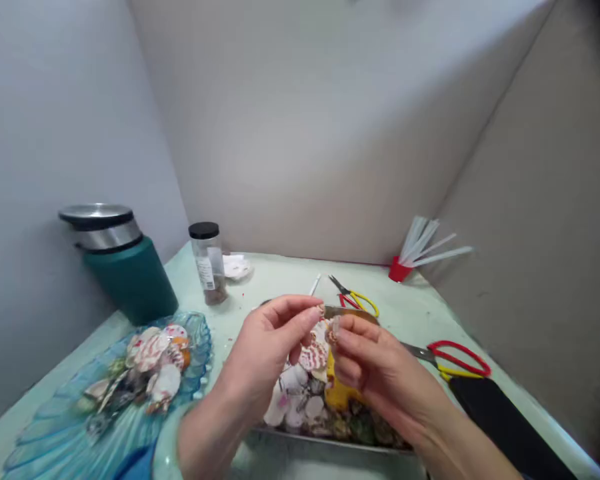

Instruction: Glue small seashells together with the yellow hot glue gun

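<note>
My left hand (273, 343) is closed in a pinch, a small brown-and-white shell-like piece (321, 309) at its fingertips. Facing it, my right hand (385, 367) pinches another small brownish shell-like piece (332, 335). The fingertips of both hands are close together but apart. Below them lies a metal tray (325, 441) of sorted-looking shells, with striped red-and-white shells (313, 357), pale round shells (294, 380) and a yellow item (336, 393). My hands hide part of the tray.
At left, a blue glass dish (55, 427) holds mixed shells (153, 353). Behind stand a teal bottle (133, 280) and a black-lidded jar (209, 263). Scissors (356, 297), more scissors (455, 360), a black flat object (505, 420) and a red cup of glue sticks (400, 269) are right.
</note>
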A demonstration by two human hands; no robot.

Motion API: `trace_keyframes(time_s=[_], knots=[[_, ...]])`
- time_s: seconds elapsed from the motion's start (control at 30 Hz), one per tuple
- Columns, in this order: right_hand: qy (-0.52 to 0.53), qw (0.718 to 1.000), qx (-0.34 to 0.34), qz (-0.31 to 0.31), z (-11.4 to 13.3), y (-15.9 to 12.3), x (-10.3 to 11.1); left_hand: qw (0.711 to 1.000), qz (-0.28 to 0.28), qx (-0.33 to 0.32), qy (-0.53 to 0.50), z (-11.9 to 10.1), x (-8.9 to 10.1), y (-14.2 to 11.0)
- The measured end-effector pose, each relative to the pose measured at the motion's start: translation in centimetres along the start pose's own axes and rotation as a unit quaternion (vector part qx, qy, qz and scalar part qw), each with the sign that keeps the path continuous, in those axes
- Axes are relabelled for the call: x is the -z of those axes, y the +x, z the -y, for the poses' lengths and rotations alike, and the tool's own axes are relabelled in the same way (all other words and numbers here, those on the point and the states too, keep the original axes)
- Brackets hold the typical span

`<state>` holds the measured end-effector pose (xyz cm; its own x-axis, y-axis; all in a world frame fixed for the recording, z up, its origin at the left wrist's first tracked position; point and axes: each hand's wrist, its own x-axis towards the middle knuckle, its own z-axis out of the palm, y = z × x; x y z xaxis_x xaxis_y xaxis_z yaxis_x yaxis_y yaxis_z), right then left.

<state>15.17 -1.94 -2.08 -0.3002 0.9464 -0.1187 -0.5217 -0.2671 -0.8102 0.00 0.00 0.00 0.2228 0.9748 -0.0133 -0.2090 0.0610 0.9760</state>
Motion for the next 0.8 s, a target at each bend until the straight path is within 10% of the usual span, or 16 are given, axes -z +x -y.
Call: trace_keyframes(time_s=[0.8], knots=[[-0.043,0.999,-0.007,0.013,-0.76,0.00,-0.05,0.999,0.012,0.033,0.020,-0.60,0.71,-0.20]])
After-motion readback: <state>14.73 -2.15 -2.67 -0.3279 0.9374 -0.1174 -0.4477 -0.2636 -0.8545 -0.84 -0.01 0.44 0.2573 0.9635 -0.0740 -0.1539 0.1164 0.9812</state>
